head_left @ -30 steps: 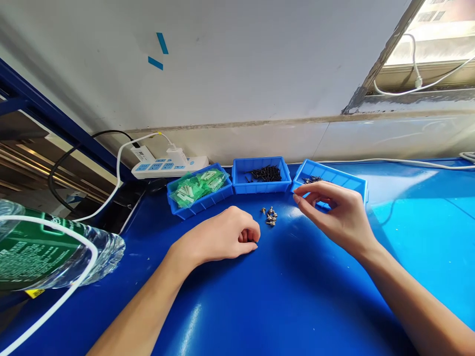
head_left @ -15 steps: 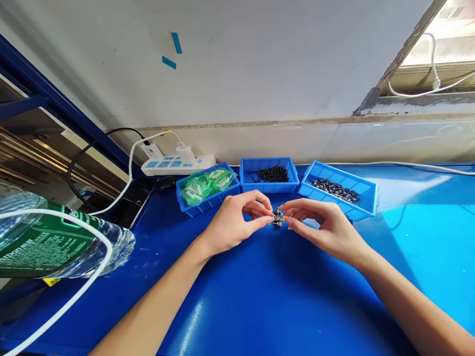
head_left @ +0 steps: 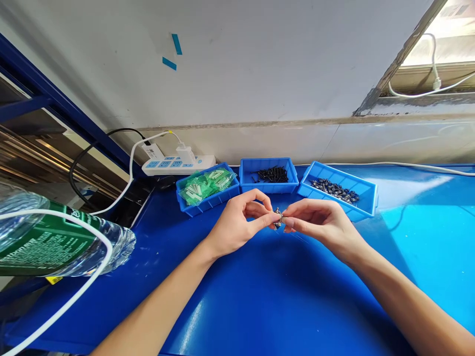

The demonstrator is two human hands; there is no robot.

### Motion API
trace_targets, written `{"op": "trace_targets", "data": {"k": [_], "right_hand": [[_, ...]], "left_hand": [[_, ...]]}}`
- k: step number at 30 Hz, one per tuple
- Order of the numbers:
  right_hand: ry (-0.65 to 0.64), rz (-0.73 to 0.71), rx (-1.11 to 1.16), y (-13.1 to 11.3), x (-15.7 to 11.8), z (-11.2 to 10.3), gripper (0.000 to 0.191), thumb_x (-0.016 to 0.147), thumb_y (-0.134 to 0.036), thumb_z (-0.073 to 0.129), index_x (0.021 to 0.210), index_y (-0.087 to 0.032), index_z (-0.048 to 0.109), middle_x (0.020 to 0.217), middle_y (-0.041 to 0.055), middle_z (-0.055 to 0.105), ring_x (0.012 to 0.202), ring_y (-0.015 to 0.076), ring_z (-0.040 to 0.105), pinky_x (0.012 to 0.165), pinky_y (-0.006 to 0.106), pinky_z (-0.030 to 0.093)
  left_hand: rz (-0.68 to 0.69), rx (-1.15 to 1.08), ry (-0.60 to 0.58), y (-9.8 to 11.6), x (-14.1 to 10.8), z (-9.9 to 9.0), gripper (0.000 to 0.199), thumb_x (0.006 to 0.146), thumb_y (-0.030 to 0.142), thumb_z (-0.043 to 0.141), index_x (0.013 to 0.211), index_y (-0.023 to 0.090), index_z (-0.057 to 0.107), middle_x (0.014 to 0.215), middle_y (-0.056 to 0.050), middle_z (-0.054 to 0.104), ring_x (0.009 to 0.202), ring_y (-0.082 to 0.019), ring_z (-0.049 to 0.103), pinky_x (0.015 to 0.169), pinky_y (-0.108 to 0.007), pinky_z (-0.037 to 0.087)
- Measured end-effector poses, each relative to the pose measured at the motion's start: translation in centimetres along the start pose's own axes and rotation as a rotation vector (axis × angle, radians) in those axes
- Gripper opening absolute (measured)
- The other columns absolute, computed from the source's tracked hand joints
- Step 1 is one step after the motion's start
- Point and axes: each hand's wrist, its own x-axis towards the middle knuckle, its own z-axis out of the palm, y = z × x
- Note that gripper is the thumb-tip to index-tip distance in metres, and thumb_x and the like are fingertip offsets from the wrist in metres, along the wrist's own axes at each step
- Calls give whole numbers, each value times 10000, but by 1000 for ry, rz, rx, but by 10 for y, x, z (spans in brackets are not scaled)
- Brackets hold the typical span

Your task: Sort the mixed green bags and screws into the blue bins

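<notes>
Between the fingertips of both hands sits a small shiny metal part (head_left: 277,218), mostly covered by the fingers, so its exact kind does not show. My left hand (head_left: 245,217) pinches it from the left with thumb and fingers. From the right, my right hand (head_left: 322,220) closes thumb and fingertips on its other side. Just beyond the hands stand three blue bins: the left bin (head_left: 208,203) with green-wrapped pale pieces (head_left: 209,185), the middle bin (head_left: 270,188) with black screws (head_left: 273,174), and the right bin (head_left: 365,200) with small metal parts (head_left: 336,190).
A white power strip (head_left: 166,170) with plugged-in chargers lies behind the left bin. At the left, a large water bottle (head_left: 44,242) lies with a white cable (head_left: 106,264) across it. The blue table (head_left: 241,306) meets a pale wall (head_left: 260,64) at the back.
My right hand's thumb and fingers have come together on the metal part, which the fingers now cover more. My left hand has barely moved; the bins stay put.
</notes>
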Motion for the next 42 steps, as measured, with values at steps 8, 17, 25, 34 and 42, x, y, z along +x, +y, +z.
{"op": "trace_targets", "data": {"k": [8, 17, 25, 34, 42], "right_hand": [[281, -282, -322, -5, -3, -13, 134, 765, -342, 827, 746, -226, 763, 719, 36, 769, 642, 201, 722, 598, 298, 582], [869, -330, -617, -12, 2, -32, 120, 736, -308, 745, 836, -242, 753, 695, 18, 717, 598, 192, 641, 590, 338, 530], [660, -467, -589, -1, 2, -23, 56, 830, -262, 720, 863, -235, 756, 802, 27, 758, 654, 168, 664, 644, 321, 560], [457, -561, -662, 2, 1, -9, 58, 886, -204, 689, 882, -215, 745, 727, 6, 731, 604, 147, 641, 608, 288, 552], [138, -273, -398, 1, -1, 0, 164, 886, -324, 717, 997, -211, 760, 764, 34, 786, 686, 207, 748, 658, 327, 631]], "left_hand": [[332, 686, 11, -12, 0, -5, 105, 984, 187, 649, 1013, 175, 750, 1028, -55, 814, 978, -214, 757, 933, -345, 595], [551, 986, -104, -31, -1, -9, 196, 962, 74, 653, 1101, 149, 769, 1089, -81, 810, 1017, -232, 734, 903, -356, 626], [430, 965, -11, -28, 1, -11, 133, 916, 42, 690, 943, 166, 732, 899, -40, 779, 804, -198, 742, 751, -309, 608], [403, 688, 150, -18, 3, -6, 164, 912, 61, 696, 1001, 184, 758, 985, -35, 794, 890, -175, 761, 869, -289, 622], [158, 145, 177, -12, 4, -1, 172, 847, 244, 788, 1009, 185, 781, 969, -43, 836, 918, -206, 805, 888, -309, 658]]}}
